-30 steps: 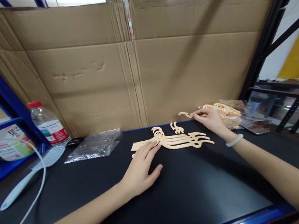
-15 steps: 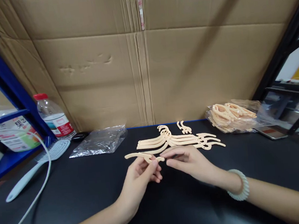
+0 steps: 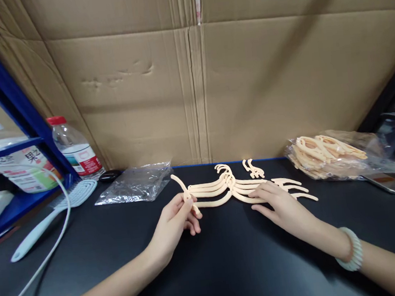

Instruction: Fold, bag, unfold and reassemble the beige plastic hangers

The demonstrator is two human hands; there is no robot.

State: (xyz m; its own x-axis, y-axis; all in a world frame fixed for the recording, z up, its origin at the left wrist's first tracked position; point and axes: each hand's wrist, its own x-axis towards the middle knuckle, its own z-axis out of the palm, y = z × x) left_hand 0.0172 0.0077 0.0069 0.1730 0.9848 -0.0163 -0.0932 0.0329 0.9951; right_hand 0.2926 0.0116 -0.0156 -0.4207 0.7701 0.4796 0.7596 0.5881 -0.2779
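Observation:
My left hand (image 3: 177, 221) pinches a curved cream hanger piece (image 3: 178, 183) between thumb and fingers, one end pointing up and away, the other below the thumb. It is held close to the left ends of several cream clothes hangers (image 3: 212, 203), which lie overlapped on the black table with their hooks at the back. Over the right arms of these hangers lies my right hand (image 3: 281, 205), fingers stretched out and thumb apart. Its fingers hide part of the hanger arms; whether they press on them I cannot tell. Behind the hangers are small hooked pieces (image 3: 253, 168).
At back right is a clear bag of cream hanger parts (image 3: 325, 155), with a phone (image 3: 390, 183) beside it. To the left are a crumpled clear bag (image 3: 134, 185), a black mouse (image 3: 110, 176), a hairbrush (image 3: 53, 217), a white cable (image 3: 67, 204) and a red-capped bottle (image 3: 77, 149). Cardboard (image 3: 125, 99) stands behind.
My right hand has left the piece in my left hand and moved right onto the hangers. My left hand has turned the piece more upright. The view has shifted slightly.

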